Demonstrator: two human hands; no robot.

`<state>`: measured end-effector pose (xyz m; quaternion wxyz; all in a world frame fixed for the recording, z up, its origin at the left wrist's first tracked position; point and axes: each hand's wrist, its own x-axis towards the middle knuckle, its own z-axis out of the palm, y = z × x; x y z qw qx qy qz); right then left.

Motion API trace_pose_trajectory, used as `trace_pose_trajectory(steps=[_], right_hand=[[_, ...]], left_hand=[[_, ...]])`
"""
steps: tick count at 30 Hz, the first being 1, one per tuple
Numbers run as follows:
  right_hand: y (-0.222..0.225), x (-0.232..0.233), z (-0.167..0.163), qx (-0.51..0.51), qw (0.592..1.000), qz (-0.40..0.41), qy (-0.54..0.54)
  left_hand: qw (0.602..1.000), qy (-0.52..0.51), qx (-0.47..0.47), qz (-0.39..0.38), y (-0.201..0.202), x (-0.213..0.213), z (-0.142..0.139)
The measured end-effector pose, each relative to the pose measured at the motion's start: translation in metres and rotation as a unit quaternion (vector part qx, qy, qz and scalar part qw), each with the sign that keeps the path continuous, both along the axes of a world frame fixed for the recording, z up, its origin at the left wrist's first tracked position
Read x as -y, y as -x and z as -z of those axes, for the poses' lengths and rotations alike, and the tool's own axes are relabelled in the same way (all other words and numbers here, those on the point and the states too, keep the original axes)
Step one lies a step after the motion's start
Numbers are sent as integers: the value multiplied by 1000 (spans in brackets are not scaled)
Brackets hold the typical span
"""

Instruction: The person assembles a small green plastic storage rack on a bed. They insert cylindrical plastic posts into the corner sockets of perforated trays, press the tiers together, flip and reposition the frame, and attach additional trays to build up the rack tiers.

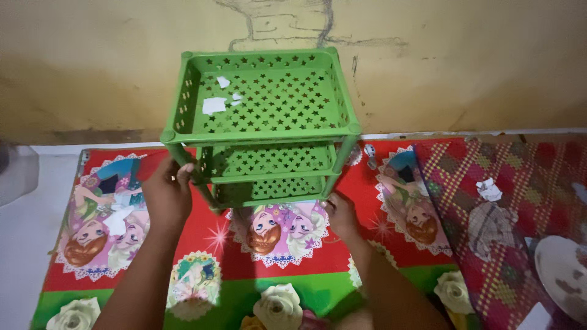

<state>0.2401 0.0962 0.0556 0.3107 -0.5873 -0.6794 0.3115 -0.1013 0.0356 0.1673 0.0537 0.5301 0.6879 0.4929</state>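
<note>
Green plastic three-tier rack [263, 122], star-perforated shelves, stood on glossy cartoon-print floor mat [232, 256] against rough yellow wall [458, 61]. Left hand [166, 189] clamped on front-left post; right hand [339, 214] gripped front-right post base. Paper scraps [214, 105] on top shelf. Woven checked mat [520, 201] right.

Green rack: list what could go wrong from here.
1. The rack is tall and narrow, and stands on a soft mat; it may tip if either hand pushes unevenly.
2. Paper scraps lie loose on the top shelf and could slide off if the rack tilts.
3. The left hand grips a post while the right hand is only at the bottom corner; a post could perhaps slip from its socket.
</note>
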Motion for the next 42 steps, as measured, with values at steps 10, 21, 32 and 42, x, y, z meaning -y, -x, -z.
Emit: trace_pose_trajectory(steps=[10,21,32,42], right_hand=[[1,-3,21,36,999,-2,-28],[-73,-83,-117,-107,935,-22,-337],[5,-49,-188,153,954,-30,-256],[-14,-47,-207,145,970,-90,-175]], left_hand=[[1000,20,-8,-14,-3,0,5],[997,-37,56,26,-7,3,17],[994,-5,106,21,-3,4,14],[985,-128,-112,18,-1,30,-44]])
